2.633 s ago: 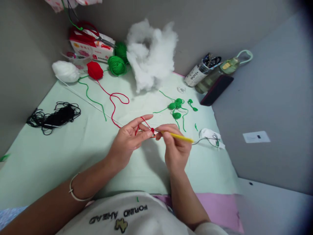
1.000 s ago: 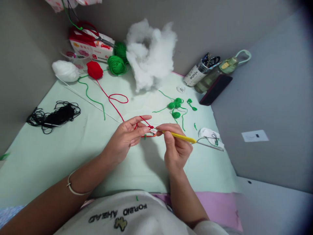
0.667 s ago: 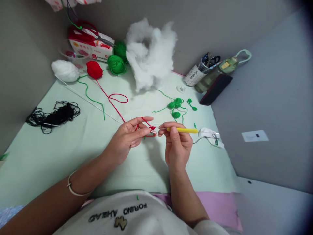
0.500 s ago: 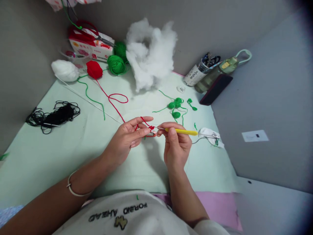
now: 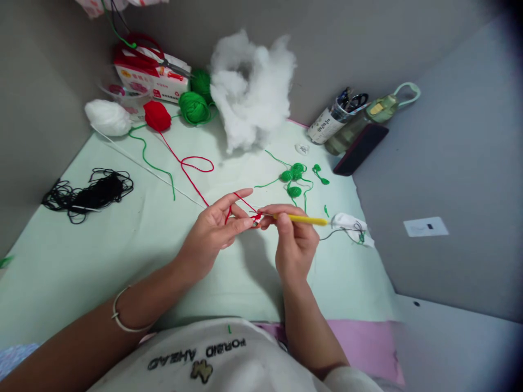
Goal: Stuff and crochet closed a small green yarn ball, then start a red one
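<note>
My left hand pinches a small red crochet piece between thumb and fingers, with the red yarn strand looped over its raised index finger. That strand runs back across the pale green mat to a red yarn ball. My right hand is closed on a yellow-handled crochet hook, whose tip sits in the red piece. The two hands nearly touch above the mat's middle.
Green yarn balls, a white yarn ball, a heap of white stuffing and a red-and-white box line the back. Black thread tangle at left. Small green crochet pieces, a jar of tools, a bottle and a phone at right.
The hook's handle swung from slanting down-right to nearly level, and the hook tip worked in and out of the red piece. The left hand kept its pinch on the piece.
</note>
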The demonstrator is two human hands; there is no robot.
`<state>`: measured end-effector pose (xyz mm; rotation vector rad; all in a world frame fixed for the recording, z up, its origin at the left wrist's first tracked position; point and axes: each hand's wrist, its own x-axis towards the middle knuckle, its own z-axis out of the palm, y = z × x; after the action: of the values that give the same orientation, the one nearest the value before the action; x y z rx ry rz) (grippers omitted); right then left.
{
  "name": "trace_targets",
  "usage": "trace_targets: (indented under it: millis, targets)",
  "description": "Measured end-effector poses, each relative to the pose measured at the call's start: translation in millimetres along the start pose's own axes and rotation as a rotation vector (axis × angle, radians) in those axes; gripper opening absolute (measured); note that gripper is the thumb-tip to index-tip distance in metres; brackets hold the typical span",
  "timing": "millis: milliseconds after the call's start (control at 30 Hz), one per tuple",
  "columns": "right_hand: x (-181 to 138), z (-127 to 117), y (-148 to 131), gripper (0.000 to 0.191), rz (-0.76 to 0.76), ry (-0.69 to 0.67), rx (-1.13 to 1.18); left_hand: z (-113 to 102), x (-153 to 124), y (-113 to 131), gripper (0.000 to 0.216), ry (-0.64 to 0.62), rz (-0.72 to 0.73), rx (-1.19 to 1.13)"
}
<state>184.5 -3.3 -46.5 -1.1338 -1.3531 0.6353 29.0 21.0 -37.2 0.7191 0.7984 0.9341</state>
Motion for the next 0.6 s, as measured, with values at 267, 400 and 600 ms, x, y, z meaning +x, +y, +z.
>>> trace_targets:
  millis: [267, 400, 600]
  targets:
    - [-4.9, 4.9, -3.7, 0.019, -0.166, 0.036, -0.027, 0.1, -1.6, 1.5, 0.040, -0.093, -0.098, -0.087]
    - [3.0, -0.9, -6.5, 0.021, 0.076, -0.009, 0.216, -3.7, 0.7, 5.1, 0.036, -0.110, -0.097, -0.092]
    - [-5.2, 0.5, -5.8, 0.023, -0.166, -0.043, -0.064, -3.8, -0.9, 5.2, 0.040, -0.008, 0.013, -0.011]
